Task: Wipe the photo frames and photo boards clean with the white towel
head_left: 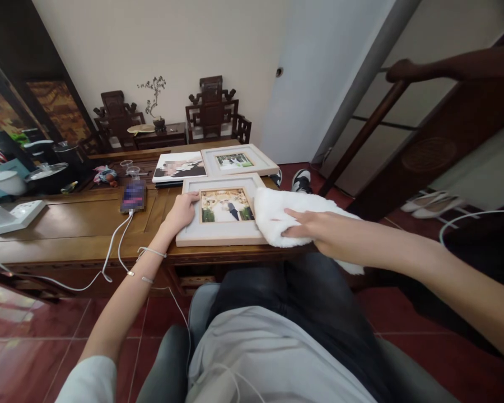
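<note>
A pale wooden picture frame point(188, 234) with a photo of a couple lies face up at the table's front edge. My left hand point(181, 212) grips its left side, fingertips on the border near the photo. In my right hand point(308, 228) is a fluffy white cloth point(277, 210), bunched against the frame's right side and covering part of it. Some of the cloth hangs past the table edge. Behind the frame lie a second light picture frame point(256, 159) and a photo panel point(180, 166), which rests on something dark.
Left on the wooden table point(79, 224) are a phone point(133, 196) with a white cable, a power strip point(23, 217), small clear cups point(132, 169) and a lidded pot point(46, 173). Carved chairs point(213, 112) stand by the wall. A wooden chair rail point(369, 123) rises at right.
</note>
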Demonstrator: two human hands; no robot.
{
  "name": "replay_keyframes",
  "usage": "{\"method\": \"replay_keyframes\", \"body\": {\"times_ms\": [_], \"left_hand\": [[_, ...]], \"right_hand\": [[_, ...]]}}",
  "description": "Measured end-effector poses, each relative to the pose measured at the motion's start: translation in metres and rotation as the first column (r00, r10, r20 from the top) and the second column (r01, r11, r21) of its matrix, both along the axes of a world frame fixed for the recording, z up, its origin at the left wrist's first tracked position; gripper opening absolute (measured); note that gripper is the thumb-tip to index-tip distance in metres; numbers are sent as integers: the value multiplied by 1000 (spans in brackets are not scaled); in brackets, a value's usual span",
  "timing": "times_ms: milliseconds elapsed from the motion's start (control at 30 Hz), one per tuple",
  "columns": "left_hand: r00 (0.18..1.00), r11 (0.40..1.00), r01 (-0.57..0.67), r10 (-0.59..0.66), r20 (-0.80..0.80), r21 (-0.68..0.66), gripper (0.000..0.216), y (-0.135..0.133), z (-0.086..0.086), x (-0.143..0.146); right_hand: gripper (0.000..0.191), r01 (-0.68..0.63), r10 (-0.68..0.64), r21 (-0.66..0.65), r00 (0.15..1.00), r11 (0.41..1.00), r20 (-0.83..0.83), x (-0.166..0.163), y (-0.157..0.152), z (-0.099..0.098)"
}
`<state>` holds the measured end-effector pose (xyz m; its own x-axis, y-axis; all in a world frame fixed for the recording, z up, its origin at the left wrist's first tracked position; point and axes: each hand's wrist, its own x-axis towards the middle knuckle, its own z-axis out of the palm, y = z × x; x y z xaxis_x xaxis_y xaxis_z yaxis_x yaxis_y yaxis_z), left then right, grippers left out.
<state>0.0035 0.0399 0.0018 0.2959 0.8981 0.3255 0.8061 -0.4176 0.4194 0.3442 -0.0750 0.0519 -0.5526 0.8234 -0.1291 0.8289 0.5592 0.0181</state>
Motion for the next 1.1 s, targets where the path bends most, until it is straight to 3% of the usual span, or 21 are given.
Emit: {"method": "replay_keyframes", "body": {"times_ms": [167, 233, 367, 500, 600, 733, 867, 967, 1100], "left_hand": [[999, 1000, 22, -22, -50, 1, 56, -4, 5, 2], [998, 1000, 21, -21, -63, 10, 56, -6, 6, 3], [998, 999, 5, -3, -63, 37, 51, -8, 7, 5], [997, 998, -19, 23, -75, 63, 48, -6, 6, 8], [997, 998, -22, 27, -78, 62, 48, -4, 5, 9], [998, 998, -17, 22, -63, 68, 48, -4, 4, 8], [997, 997, -22, 27, -68, 69, 48, -7, 5, 8], [997, 998, -26, 31, -74, 65, 47, -8, 5, 8], [997, 997, -24, 30, -73, 77, 44, -6, 3, 9]], "right_hand": [[66, -34, 33, 51, 999, 998, 18, -23, 22, 1], [65, -27, 23, 165, 999, 986, 30, -35, 46, 0], [65, -8, -5, 422, 1000, 907, 28, -57, 101, -7], [53, -19, -12, 376, 997, 926, 79, -76, 125, -13], [47, -52, 14, 269, 990, 962, 139, -82, 105, -6], [46, -121, 112, 57, 984, 991, 142, -78, 42, 21], [54, -141, 144, -36, 984, 989, 108, -76, -12, 40], [61, -131, 131, -5, 991, 991, 28, -80, -15, 31], [68, -44, 49, 87, 998, 995, -47, -87, 29, 4]]}}
